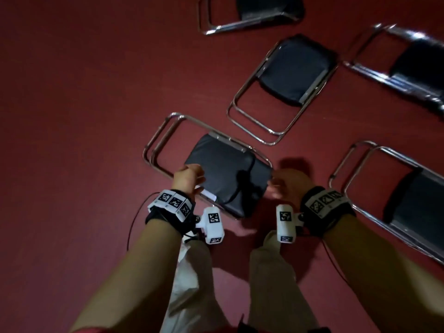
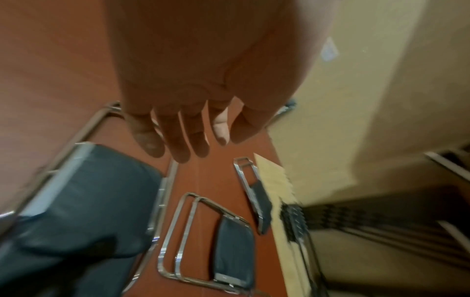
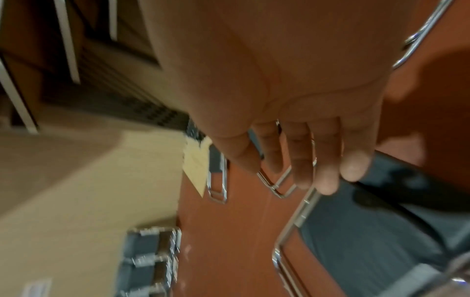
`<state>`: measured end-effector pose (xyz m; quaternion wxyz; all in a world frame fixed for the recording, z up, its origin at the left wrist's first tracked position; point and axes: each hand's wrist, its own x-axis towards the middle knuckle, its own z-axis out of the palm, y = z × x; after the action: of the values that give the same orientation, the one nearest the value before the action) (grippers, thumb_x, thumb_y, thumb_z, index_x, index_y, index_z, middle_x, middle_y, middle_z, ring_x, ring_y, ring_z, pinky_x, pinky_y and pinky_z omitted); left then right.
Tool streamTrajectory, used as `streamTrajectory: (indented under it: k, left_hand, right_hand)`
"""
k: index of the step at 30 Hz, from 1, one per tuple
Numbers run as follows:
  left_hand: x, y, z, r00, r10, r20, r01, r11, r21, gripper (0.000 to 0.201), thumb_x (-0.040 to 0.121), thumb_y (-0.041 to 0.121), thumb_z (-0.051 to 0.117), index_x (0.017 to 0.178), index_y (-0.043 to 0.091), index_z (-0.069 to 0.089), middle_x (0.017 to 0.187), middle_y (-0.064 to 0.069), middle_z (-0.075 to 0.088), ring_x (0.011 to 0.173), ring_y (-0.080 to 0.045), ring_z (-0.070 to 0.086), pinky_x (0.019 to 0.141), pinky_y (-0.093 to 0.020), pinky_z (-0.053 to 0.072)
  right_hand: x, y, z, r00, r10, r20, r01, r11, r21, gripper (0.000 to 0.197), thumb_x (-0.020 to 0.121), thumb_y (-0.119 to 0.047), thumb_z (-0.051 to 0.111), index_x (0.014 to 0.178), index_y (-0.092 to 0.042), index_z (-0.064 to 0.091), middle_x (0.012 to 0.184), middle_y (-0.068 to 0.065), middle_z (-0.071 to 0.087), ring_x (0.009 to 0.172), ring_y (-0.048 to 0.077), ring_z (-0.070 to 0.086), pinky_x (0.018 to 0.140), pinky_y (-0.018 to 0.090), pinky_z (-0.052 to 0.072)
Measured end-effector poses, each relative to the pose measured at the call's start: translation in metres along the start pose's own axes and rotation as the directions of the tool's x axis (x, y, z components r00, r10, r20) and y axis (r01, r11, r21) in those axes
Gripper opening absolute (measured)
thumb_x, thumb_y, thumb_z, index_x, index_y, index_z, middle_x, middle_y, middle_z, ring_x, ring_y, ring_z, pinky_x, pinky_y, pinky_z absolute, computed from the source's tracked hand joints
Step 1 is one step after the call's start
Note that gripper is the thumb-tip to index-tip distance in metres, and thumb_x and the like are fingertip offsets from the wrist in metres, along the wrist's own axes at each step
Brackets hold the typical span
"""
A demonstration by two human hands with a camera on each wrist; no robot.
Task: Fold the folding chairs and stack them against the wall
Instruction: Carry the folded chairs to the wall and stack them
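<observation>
A folded chair (image 1: 223, 169) with a black seat and chrome frame lies flat on the red floor just ahead of me. My left hand (image 1: 188, 175) hovers at its left frame rail, fingers straight and holding nothing. The left wrist view shows those fingers (image 2: 183, 140) spread above the seat (image 2: 84, 201). My right hand (image 1: 288, 183) is at the chair's right edge, also empty. In the right wrist view its fingertips (image 3: 328, 180) hang just over the chrome rail (image 3: 300, 217). Whether either hand touches the frame is unclear.
Several more folded chairs lie on the floor: one beyond (image 1: 293, 70), one at the far top (image 1: 264, 10), two on the right (image 1: 413, 61) (image 1: 408, 200). A cream wall (image 2: 356, 80) borders the floor; blurred grey chairs (image 3: 150, 261) stand at its base. My trouser legs (image 1: 192, 272) are below.
</observation>
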<state>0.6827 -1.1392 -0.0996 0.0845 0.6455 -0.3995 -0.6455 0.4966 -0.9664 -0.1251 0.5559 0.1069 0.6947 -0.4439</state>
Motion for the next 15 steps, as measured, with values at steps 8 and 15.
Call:
streamTrajectory:
  k: [8, 15]
  left_hand:
    - [0.032, -0.140, 0.012, 0.980, -0.169, -0.106, 0.168, 0.986, -0.018, 0.013, 0.097, 0.009, 0.050, 0.093, 0.018, 0.059, 0.094, -0.004, 0.063, 0.088, -0.023, 0.060, 0.076, -0.033, 0.047]
    - [0.095, -0.249, 0.022, 0.961, -0.244, -0.131, 0.248, 0.969, 0.011, 0.015, 0.098, 0.010, 0.048, 0.095, 0.019, 0.061, 0.095, -0.002, 0.065, 0.092, -0.022, 0.062, 0.083, -0.036, 0.049]
  right_hand:
    - [0.093, 0.109, -0.013, 0.988, 0.149, 0.049, -0.145, 0.987, -0.073, 0.018, 0.102, -0.020, 0.047, 0.116, -0.012, 0.054, 0.111, 0.014, 0.063, 0.100, 0.030, 0.062, 0.076, 0.035, 0.049]
    - [0.170, 0.204, -0.021, 0.981, 0.196, -0.018, -0.196, 0.980, -0.024, 0.018, 0.102, -0.019, 0.047, 0.117, -0.013, 0.053, 0.101, 0.011, 0.065, 0.093, 0.028, 0.065, 0.078, 0.035, 0.053]
